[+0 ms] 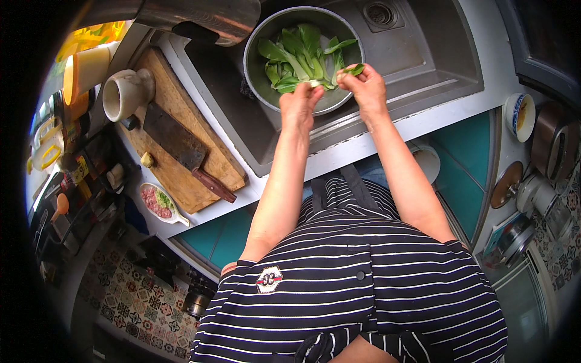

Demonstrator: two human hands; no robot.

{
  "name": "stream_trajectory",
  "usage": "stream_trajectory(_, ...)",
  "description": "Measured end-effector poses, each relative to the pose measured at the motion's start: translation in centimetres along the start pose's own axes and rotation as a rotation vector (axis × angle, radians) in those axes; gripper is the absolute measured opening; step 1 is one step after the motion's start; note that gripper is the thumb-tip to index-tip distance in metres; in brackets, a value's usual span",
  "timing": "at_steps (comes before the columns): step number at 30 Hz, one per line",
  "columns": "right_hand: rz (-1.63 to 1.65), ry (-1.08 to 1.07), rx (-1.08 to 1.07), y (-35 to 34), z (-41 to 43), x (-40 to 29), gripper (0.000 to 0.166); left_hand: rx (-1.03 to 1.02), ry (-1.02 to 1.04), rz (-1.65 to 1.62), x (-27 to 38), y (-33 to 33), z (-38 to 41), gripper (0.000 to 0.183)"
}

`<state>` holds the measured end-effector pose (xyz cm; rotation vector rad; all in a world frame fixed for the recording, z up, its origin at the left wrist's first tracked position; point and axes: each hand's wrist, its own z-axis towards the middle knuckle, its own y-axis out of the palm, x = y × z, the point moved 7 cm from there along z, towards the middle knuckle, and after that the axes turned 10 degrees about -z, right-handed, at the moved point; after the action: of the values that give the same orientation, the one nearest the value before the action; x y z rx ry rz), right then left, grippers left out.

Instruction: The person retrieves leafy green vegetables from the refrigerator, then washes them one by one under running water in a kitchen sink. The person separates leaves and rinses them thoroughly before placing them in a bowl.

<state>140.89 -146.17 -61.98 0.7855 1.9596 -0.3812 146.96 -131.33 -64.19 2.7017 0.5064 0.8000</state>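
Observation:
A round metal basin stands in the stainless steel sink, with leafy bok choy inside it. Over the basin's near edge, my left hand pinches the pale base of a bok choy piece, whose green leaf points left. My right hand is just to the right, its fingers closed on a small green leaf. The two hands are a little apart. Some leaves lie behind my fingers and are partly hidden.
Left of the sink, a cleaver lies on a wooden cutting board beside a stone mortar and a ginger piece. A dish of minced meat and chopped greens sits nearby. A patterned bowl is at right.

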Motion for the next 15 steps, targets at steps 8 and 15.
stream_trajectory(8,-0.250,0.228,-0.218,0.7,0.0,2.3,0.045,-0.168,-0.014,0.480,0.8,-1.2,0.3,0.022)
stream_trajectory(15,-0.269,-0.047,-0.108,-1.6,-5.2,-1.4,0.023,-0.482,-0.139,0.421,-0.4,3.5,-3.3,0.025)
